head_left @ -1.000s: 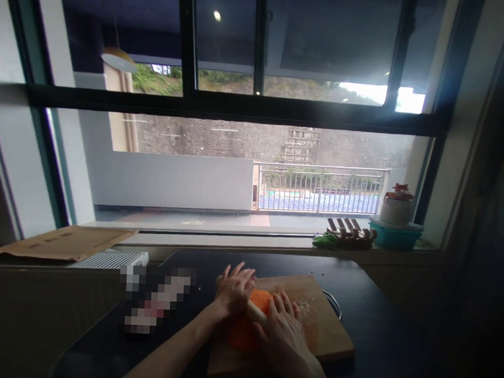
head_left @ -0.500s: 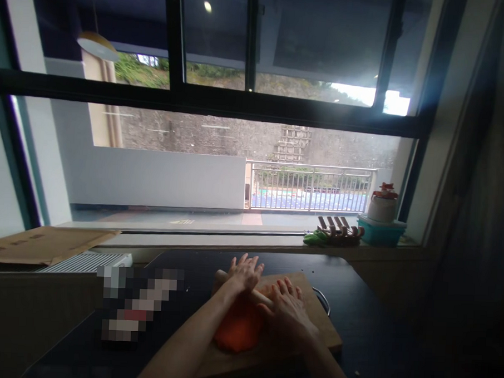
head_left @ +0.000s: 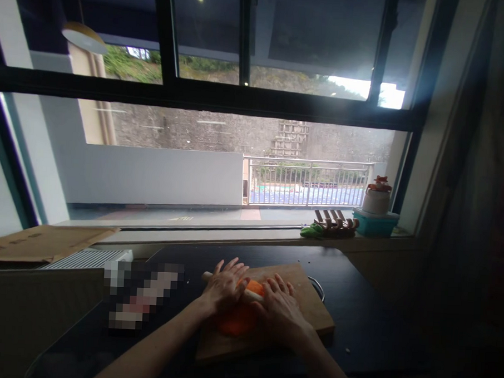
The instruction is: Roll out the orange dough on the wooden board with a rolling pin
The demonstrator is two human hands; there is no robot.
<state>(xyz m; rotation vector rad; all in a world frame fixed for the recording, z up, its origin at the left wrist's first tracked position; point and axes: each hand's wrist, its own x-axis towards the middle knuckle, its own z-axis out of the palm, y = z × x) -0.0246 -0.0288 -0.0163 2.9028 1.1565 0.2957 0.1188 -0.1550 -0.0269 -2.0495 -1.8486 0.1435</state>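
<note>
Both my hands lie on a pale rolling pin (head_left: 253,295) that crosses a flattened piece of orange dough (head_left: 237,321). My left hand (head_left: 224,288) presses on the pin's left part, fingers stretched forward and apart. On the right part rests my right hand (head_left: 283,308), its fingers also spread rather than wrapped round. Dough shows both beyond the pin and on my side of it; the hands cover some of it. Underneath is a wooden cutting board (head_left: 315,314) with a metal handle (head_left: 318,288) at its right edge.
The board lies on a dark table (head_left: 355,310). A blurred-out item (head_left: 147,298) is left of my arms. Cardboard (head_left: 41,244) lies by the window at left. A teal box (head_left: 376,223), a white pot (head_left: 376,202) and a brown rack-like object (head_left: 336,223) stand on the sill.
The pin and both hands have moved back toward me over the dough, so orange dough now shows beyond the pin. My left forearm has swung out to the left. The view has shifted slightly.
</note>
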